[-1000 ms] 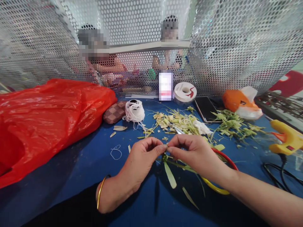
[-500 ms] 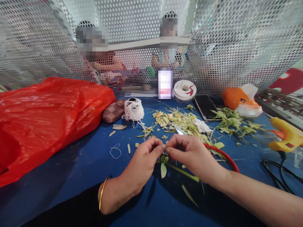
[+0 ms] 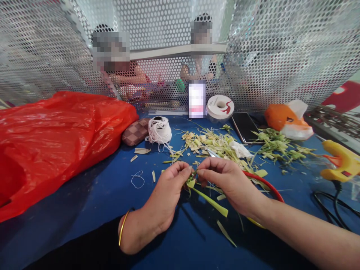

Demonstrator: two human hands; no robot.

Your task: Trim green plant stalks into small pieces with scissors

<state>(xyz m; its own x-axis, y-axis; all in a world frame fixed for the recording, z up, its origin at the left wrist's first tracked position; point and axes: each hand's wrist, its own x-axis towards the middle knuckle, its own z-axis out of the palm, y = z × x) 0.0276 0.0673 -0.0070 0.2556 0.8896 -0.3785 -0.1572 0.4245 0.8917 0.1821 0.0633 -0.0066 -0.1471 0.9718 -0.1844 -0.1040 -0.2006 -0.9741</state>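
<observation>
Above the middle of the blue tabletop, my left hand (image 3: pixel 165 197) pinches a small green plant sprig (image 3: pixel 191 182) between thumb and forefinger. A long yellow-green leaf strip (image 3: pixel 213 204) points down and to the right from beneath it. My right hand (image 3: pixel 229 182) is closed at the sprig's upper right side, its thumb and forefinger pinching a thin green end of it. The fingertips cover most of the sprig. Partly under my right hand lie scissors with a red handle (image 3: pixel 277 192); their silver blade tip shows beyond my knuckles.
Plant scraps (image 3: pixel 216 140) are heaped beyond my hands, beside green sprigs (image 3: pixel 274 146). White string (image 3: pixel 159 130), a ribbon spool (image 3: pixel 220 107), a dark phone (image 3: pixel 246 127) and a lit phone (image 3: pixel 197 99) stand behind. A red plastic bag (image 3: pixel 70 131) lies left, a yellow glue gun (image 3: pixel 340 161) right.
The sprig has turned in my fingers. The pale leaf that hung straight down no longer shows there, and the yellow-green strip slants lower. My fingertips have parted slightly.
</observation>
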